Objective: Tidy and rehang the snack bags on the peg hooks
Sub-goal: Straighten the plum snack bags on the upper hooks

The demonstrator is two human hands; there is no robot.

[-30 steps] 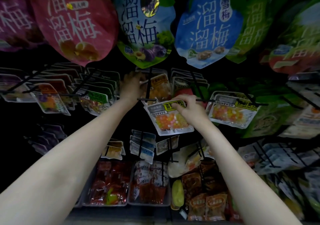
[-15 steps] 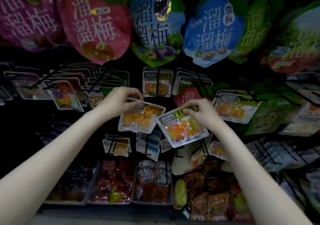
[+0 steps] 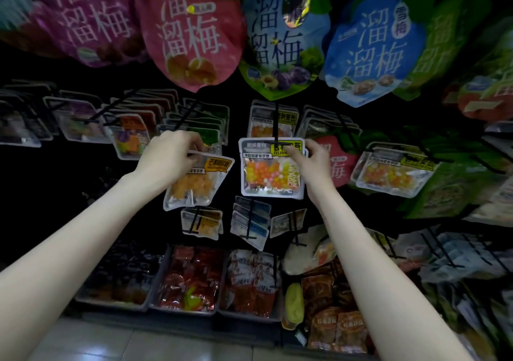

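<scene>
My left hand [image 3: 169, 155] pinches the top edge of a clear bag of orange dried fruit [image 3: 194, 184], which hangs tilted in the air left of centre. My right hand [image 3: 313, 161] grips the top right corner of a clear bag of mixed orange and yellow candy [image 3: 270, 174]. That bag is upright, its header at the tip of a black peg hook [image 3: 276, 126]. Behind it on the same hook hangs another bag of the same kind [image 3: 266, 119].
Large plum snack bags in pink [image 3: 191, 33], light blue [image 3: 283, 36] and blue [image 3: 374, 44] hang overhead. Rows of small bags on pegs fill both sides. Bins of red packets [image 3: 191, 280] stand below at floor level. A similar candy bag [image 3: 388, 172] hangs to the right.
My left hand pulled the orange fruit bag off the peg and drew it left and down. My right hand raised the mixed candy bag and turned it upright at the hook tip.
</scene>
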